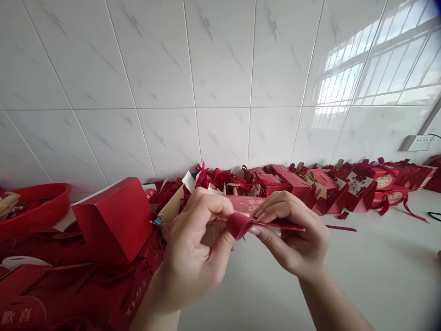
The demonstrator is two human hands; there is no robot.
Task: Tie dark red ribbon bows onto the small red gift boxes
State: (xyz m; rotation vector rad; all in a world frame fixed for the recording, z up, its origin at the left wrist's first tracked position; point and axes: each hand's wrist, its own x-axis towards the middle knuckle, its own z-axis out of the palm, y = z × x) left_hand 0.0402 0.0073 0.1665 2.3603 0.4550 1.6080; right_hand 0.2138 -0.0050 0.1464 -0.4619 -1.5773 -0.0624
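Observation:
Both hands are raised in front of me over the white table. My left hand (198,243) pinches a dark red ribbon (238,225), which curls into a loop between thumb and fingers. The fingers of my right hand (298,232) are closed on a flat red printed paper box piece (243,203), its thumb pressed under the edge close to the ribbon. The piece is held nearly edge-on, so its full shape is hidden. Past the right hand sticks out a thin ribbon end (342,228); its connection to the piece is hidden.
A red box (115,220) stands tilted on a heap of red folded boxes (79,294) at left. Behind it is a red basin (55,198) with another person's hand (8,204). Ribboned gift boxes (296,181) line the tiled wall (223,133); the white table (379,276) lies in front.

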